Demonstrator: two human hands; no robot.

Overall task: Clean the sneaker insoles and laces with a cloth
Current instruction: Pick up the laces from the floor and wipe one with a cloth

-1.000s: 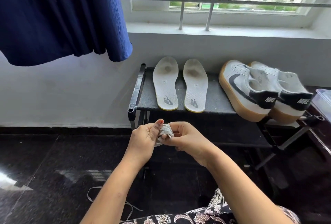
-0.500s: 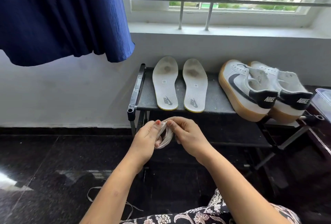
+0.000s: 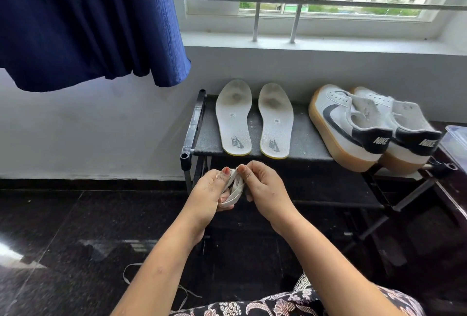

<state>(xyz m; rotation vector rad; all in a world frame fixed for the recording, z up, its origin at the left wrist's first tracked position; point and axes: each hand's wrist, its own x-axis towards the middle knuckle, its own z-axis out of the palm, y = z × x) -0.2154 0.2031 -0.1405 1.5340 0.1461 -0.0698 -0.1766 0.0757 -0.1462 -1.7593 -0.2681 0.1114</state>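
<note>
A coiled white shoelace [image 3: 233,189] sits between my two hands, below the front edge of the black rack [image 3: 303,149]. My left hand [image 3: 206,195] grips the coil around its fingers; my right hand [image 3: 265,189] pinches its top with thumb and forefinger. Two grey-white insoles [image 3: 235,118] [image 3: 275,121] lie side by side on the rack's top shelf, both stained at the heel. A pair of white sneakers [image 3: 353,126] with gum soles stands to their right. A second lace [image 3: 129,275] trails on the dark floor under my left forearm. No cloth is visible.
A blue garment [image 3: 88,20] hangs at the upper left in front of the white wall. The barred window and its sill [image 3: 303,40] run behind the rack. A clear plastic box [image 3: 457,144] sits at the right edge. The floor is dark polished stone.
Both hands have shifted slightly on the lace: the bundled lace has loosened into a longer loop hanging down from the fingertips, and the thumbs now meet at its top.
</note>
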